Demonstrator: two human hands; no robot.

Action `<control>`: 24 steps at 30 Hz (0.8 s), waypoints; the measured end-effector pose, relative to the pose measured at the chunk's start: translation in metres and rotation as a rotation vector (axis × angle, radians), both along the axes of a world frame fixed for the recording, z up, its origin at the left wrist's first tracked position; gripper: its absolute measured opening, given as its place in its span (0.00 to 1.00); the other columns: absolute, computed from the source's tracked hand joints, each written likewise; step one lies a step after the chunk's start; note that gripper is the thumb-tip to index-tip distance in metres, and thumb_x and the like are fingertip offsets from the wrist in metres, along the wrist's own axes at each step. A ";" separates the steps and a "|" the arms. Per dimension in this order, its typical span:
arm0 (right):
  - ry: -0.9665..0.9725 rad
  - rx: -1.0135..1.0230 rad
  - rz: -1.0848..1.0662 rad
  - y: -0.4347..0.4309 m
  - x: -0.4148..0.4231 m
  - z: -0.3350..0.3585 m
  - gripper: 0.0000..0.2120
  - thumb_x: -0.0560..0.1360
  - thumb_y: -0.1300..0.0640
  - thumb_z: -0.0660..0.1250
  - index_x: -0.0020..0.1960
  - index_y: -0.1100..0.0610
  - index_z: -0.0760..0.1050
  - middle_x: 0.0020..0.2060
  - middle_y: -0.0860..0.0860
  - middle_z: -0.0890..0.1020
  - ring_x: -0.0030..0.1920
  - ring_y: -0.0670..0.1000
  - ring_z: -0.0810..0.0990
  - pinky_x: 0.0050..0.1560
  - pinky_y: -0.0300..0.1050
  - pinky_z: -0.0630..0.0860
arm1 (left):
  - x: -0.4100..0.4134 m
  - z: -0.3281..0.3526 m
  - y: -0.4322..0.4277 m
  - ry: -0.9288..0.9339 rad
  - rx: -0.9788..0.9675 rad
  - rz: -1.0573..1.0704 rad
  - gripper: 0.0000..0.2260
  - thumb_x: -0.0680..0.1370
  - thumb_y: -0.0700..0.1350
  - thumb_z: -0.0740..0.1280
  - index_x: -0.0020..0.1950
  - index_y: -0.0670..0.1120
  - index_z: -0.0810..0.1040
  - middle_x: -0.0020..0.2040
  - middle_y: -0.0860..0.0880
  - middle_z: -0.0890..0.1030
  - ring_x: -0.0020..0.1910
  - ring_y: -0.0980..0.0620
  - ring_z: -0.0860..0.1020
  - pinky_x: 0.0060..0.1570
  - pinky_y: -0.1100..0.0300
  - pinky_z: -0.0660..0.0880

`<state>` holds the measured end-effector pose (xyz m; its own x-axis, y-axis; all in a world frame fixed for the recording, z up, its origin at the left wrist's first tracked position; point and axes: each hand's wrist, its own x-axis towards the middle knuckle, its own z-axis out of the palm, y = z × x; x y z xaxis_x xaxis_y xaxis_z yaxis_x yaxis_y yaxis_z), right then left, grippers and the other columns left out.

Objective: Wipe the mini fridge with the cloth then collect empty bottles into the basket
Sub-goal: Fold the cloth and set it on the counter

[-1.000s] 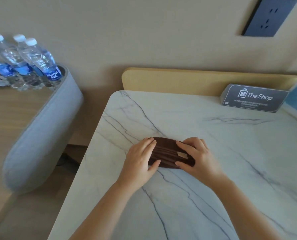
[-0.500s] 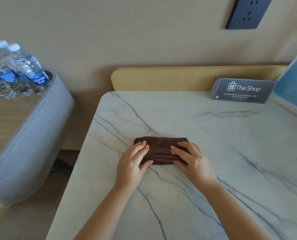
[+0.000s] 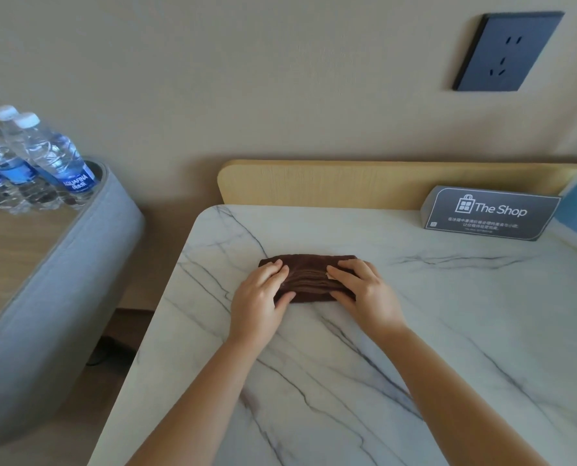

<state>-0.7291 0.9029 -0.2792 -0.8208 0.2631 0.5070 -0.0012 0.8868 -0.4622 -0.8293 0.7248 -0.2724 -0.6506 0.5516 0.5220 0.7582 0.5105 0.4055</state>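
**Brown cloth pinned under both hands, bottles untouched**

Brown and ribbed, the folded cloth [image 3: 309,280] lies on the white marble top [image 3: 431,331], near its back left corner. I have both hands on it. The left hand [image 3: 262,295] lies flat over the left end with its thumb against the near edge. The right hand [image 3: 364,290] covers the right end, fingers spread and lightly arched. Neither hand is closed round the fabric; they press it down, and the pile bunches into soft ridges between them.

By my reckoning the task sits in its first half. I see no fridge door or basket from here, and I cannot tell whether this veined slab is the fridge's own top. Collecting has not started: the water bottles [image 3: 45,163] stand together well off to the left on a wooden surface, behind a grey padded edge [image 3: 65,264]. They are clear crinkled plastic with white caps and blue labels; whether they are empty I cannot tell.

The marble looks smooth and hard, with a rounded corner and thin grey veins. A pale wooden backboard [image 3: 347,183] rises behind it, and a matte grey sign [image 3: 489,213] stands against that.
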 end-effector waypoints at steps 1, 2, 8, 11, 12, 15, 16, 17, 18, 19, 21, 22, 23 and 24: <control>-0.006 -0.004 -0.002 0.004 -0.007 0.000 0.20 0.64 0.65 0.76 0.55 0.59 0.80 0.49 0.57 0.80 0.50 0.58 0.79 0.38 0.49 0.80 | -0.006 0.000 0.005 -0.001 0.004 0.004 0.21 0.62 0.40 0.79 0.53 0.40 0.81 0.53 0.45 0.82 0.54 0.52 0.77 0.54 0.64 0.70; -0.007 -0.009 -0.005 0.008 -0.014 0.001 0.20 0.64 0.65 0.76 0.55 0.59 0.80 0.49 0.57 0.80 0.50 0.59 0.79 0.38 0.50 0.80 | -0.013 0.000 0.010 0.003 0.005 0.007 0.20 0.62 0.39 0.79 0.53 0.40 0.81 0.53 0.45 0.82 0.54 0.52 0.76 0.55 0.65 0.69; 0.002 -0.020 -0.030 0.029 -0.056 0.001 0.19 0.64 0.65 0.76 0.54 0.58 0.80 0.49 0.56 0.81 0.50 0.58 0.80 0.37 0.49 0.80 | -0.049 -0.003 0.035 0.032 0.000 0.037 0.20 0.63 0.40 0.78 0.53 0.40 0.81 0.53 0.45 0.82 0.52 0.49 0.80 0.52 0.61 0.72; -0.010 -0.038 -0.038 0.039 -0.075 0.001 0.19 0.65 0.65 0.75 0.54 0.58 0.80 0.49 0.56 0.81 0.51 0.58 0.79 0.36 0.51 0.80 | -0.070 -0.005 0.047 0.042 0.015 0.039 0.20 0.63 0.39 0.78 0.54 0.40 0.81 0.53 0.45 0.82 0.52 0.49 0.79 0.52 0.61 0.72; -0.011 -0.041 -0.042 0.042 -0.082 0.001 0.18 0.65 0.64 0.75 0.54 0.58 0.80 0.49 0.56 0.81 0.52 0.59 0.79 0.36 0.51 0.80 | -0.077 -0.006 0.051 0.040 0.021 0.039 0.20 0.63 0.39 0.78 0.54 0.40 0.81 0.53 0.45 0.82 0.53 0.49 0.79 0.52 0.61 0.72; -0.009 -0.043 -0.060 0.049 -0.101 0.003 0.18 0.65 0.65 0.75 0.54 0.58 0.80 0.49 0.57 0.81 0.51 0.59 0.79 0.37 0.51 0.80 | -0.096 -0.007 0.063 0.028 0.031 0.040 0.20 0.63 0.39 0.78 0.53 0.40 0.81 0.53 0.44 0.82 0.54 0.53 0.74 0.50 0.58 0.74; -0.004 -0.040 -0.065 0.052 -0.106 0.003 0.18 0.65 0.65 0.75 0.53 0.58 0.81 0.49 0.57 0.81 0.51 0.59 0.79 0.37 0.50 0.79 | -0.101 -0.008 0.066 0.022 0.030 0.038 0.20 0.63 0.38 0.78 0.54 0.40 0.81 0.53 0.44 0.82 0.54 0.53 0.74 0.50 0.57 0.75; -0.002 -0.039 -0.070 0.053 -0.111 0.003 0.17 0.65 0.65 0.75 0.53 0.58 0.81 0.49 0.57 0.81 0.51 0.59 0.80 0.37 0.49 0.79 | -0.106 -0.008 0.068 0.016 0.025 0.033 0.20 0.63 0.38 0.78 0.54 0.40 0.81 0.53 0.44 0.82 0.54 0.51 0.75 0.50 0.56 0.75; -0.002 -0.041 -0.076 0.055 -0.114 0.004 0.17 0.65 0.65 0.75 0.53 0.58 0.81 0.49 0.57 0.81 0.50 0.59 0.80 0.37 0.49 0.79 | -0.110 -0.008 0.070 0.014 0.018 0.029 0.20 0.63 0.38 0.77 0.54 0.40 0.81 0.53 0.43 0.82 0.54 0.48 0.77 0.51 0.55 0.75; -0.004 -0.046 -0.083 0.056 -0.117 0.004 0.17 0.65 0.65 0.75 0.53 0.58 0.81 0.49 0.57 0.81 0.50 0.59 0.80 0.37 0.49 0.79 | -0.113 -0.008 0.072 0.013 0.007 0.027 0.20 0.63 0.38 0.77 0.54 0.39 0.81 0.53 0.43 0.81 0.53 0.45 0.79 0.51 0.54 0.74; -0.011 -0.050 -0.096 0.056 -0.120 0.003 0.17 0.65 0.65 0.75 0.54 0.59 0.80 0.49 0.58 0.80 0.50 0.59 0.80 0.36 0.50 0.79 | -0.117 -0.007 0.074 0.015 -0.022 0.023 0.20 0.63 0.37 0.77 0.54 0.39 0.81 0.53 0.43 0.81 0.52 0.44 0.80 0.51 0.53 0.75; -0.014 -0.047 -0.099 0.055 -0.121 0.002 0.17 0.65 0.65 0.75 0.54 0.59 0.80 0.49 0.58 0.80 0.50 0.59 0.80 0.36 0.50 0.79 | -0.119 -0.006 0.075 0.014 -0.040 0.021 0.20 0.63 0.37 0.77 0.54 0.39 0.80 0.54 0.42 0.81 0.52 0.43 0.80 0.50 0.52 0.75; -0.017 -0.044 -0.102 0.054 -0.121 0.002 0.17 0.65 0.65 0.74 0.54 0.59 0.80 0.49 0.58 0.80 0.51 0.59 0.79 0.36 0.50 0.80 | -0.119 -0.005 0.076 0.008 -0.060 0.021 0.20 0.63 0.37 0.77 0.55 0.39 0.80 0.54 0.42 0.81 0.52 0.43 0.80 0.49 0.50 0.76; -0.027 -0.050 -0.104 0.053 -0.121 0.002 0.18 0.66 0.65 0.74 0.55 0.59 0.80 0.50 0.58 0.80 0.52 0.59 0.78 0.37 0.51 0.80 | -0.119 -0.004 0.076 -0.002 -0.085 0.024 0.21 0.63 0.37 0.77 0.55 0.39 0.80 0.54 0.41 0.81 0.53 0.42 0.80 0.48 0.49 0.76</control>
<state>-0.8504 0.9563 -0.2773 -0.8006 0.3721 0.4696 0.1027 0.8574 -0.5043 -0.9482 0.8010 -0.2762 -0.6654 0.5780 0.4725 0.7444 0.5613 0.3617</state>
